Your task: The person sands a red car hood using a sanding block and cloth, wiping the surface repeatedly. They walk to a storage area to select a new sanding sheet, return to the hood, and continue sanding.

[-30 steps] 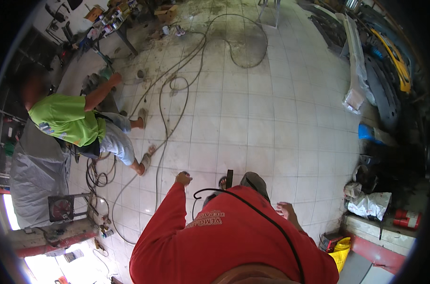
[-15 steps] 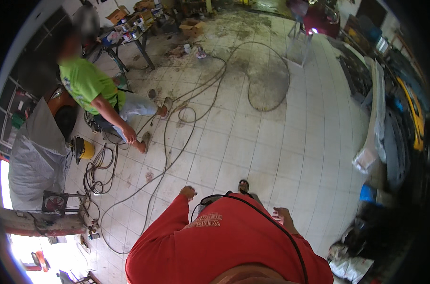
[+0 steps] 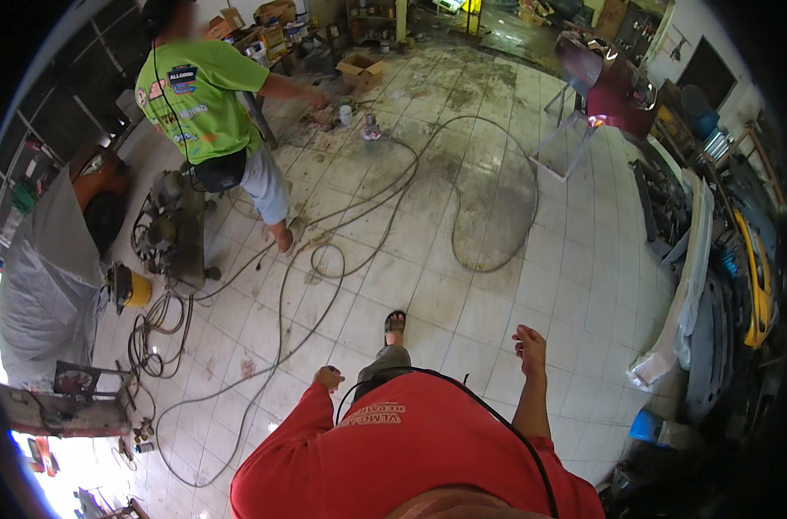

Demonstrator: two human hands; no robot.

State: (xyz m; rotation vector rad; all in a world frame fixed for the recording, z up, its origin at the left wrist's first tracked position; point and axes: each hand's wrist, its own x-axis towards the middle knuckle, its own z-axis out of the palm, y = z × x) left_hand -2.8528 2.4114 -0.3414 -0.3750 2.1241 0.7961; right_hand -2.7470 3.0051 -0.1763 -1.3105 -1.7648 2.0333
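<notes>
My left hand [image 3: 328,378] hangs low beside my red sweatshirt [image 3: 393,437], its fingers curled inward. A small dark spot shows at the fingers, too small to name. On the other side my right hand [image 3: 530,348] is held out over the tiled floor [image 3: 462,346]. Its fingers are loosely bent and apart, with nothing in them. Neither hand touches anything around it. My sandalled foot [image 3: 395,324] is on the tiles ahead, between the two hands. A thin black cable [image 3: 506,419] runs across my sweatshirt.
A long hose [image 3: 367,251] loops over the floor. At left are a person in a green shirt [image 3: 199,104], a wheeled machine [image 3: 173,229], a yellow bucket-like container [image 3: 134,285] and a grey cover [image 3: 47,277]. Car bumpers [image 3: 718,294] line the right. A cardboard box [image 3: 360,71] sits far off.
My foot has come forward and my right hand has swung forward and up. My left hand stays low. The person in green has moved farther off, reaching an arm to the right.
</notes>
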